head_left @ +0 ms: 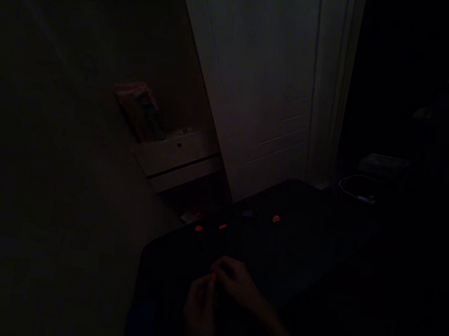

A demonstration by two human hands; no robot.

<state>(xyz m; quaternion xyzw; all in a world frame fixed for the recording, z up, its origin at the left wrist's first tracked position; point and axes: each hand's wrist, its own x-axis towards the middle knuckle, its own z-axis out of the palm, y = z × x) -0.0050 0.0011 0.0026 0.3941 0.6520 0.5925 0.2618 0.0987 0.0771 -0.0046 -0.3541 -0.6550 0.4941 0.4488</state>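
The scene is very dark. My left hand (200, 301) and my right hand (237, 282) meet over a dark surface (301, 249) in the lower middle. Their fingers are curled together around a tiny red piece (212, 276) pinched between them. Three more small red pieces lie farther back on the surface, one (198, 228) at the left, one (222, 227) beside it, one (275, 219) to the right.
A pale door (264, 83) stands behind the surface. To the left are a low light-coloured drawer unit (178, 160) and a pinkish packet (140, 108) leaning on the wall. A white cable (356, 190) lies at the right.
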